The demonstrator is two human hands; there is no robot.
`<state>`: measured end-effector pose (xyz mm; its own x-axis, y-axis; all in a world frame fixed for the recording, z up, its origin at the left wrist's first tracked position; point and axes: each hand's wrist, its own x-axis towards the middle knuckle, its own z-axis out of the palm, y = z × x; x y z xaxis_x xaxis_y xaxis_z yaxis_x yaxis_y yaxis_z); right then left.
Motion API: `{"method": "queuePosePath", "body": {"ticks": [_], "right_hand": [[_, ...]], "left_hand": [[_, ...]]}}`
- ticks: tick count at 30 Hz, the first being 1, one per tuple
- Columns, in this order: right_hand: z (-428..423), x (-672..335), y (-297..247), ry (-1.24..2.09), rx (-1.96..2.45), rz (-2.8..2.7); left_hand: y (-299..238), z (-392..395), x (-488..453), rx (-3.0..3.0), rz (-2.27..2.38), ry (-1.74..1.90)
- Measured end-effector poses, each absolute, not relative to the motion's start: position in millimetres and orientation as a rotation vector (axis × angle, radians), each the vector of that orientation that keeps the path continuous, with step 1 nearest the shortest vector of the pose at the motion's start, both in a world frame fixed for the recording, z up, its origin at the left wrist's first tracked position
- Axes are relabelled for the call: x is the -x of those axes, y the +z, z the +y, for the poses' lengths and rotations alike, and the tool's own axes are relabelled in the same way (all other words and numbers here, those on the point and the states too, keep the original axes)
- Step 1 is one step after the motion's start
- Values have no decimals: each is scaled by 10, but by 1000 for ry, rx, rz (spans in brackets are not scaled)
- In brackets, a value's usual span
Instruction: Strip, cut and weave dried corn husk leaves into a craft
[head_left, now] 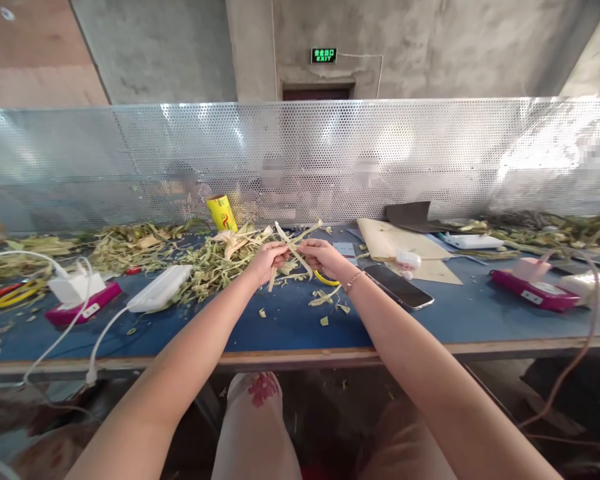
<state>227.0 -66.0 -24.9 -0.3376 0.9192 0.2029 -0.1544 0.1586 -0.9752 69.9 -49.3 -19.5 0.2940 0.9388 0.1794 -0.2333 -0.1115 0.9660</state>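
Observation:
My left hand (267,261) and my right hand (326,257) meet above the middle of the table, fingers pinched closed. Between them is a pale, flat strip of dried plant (303,260), crossed with other thin pieces; its narrow end points up past my fingertips. Both hands grip this plant strip, though which piece each one pinches is hard to make out. Just behind and left of my left hand lies a heap of dry greenish plant stalks (207,267). Part of a yellow scissors-like handle (327,279) shows below my right hand. Plant scraps (324,321) lie on the blue tabletop.
A black phone (399,287), white bottle (409,259) and brown paper (405,240) lie right. Left are a white power bank (160,288) and a magenta power strip (83,304) with cables. A yellow roll (221,213) stands before the perforated metal screen (300,153).

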Motion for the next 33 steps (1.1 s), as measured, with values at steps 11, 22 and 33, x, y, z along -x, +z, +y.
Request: {"method": "queuePosePath", "body": {"ticks": [11,22,33], "right_hand": [[-631,-2271,-289,1372,782,-1505],[-612,-2240,-325,1217,885,-1677],[-562,-2181,-367,177,968,-1875]], "left_hand": [[-214,-521,-696,-1346,714,1131],[-233,-491,-729,-1277,761,1341],[-163,-522,-737,-1038,799,1345]]}}
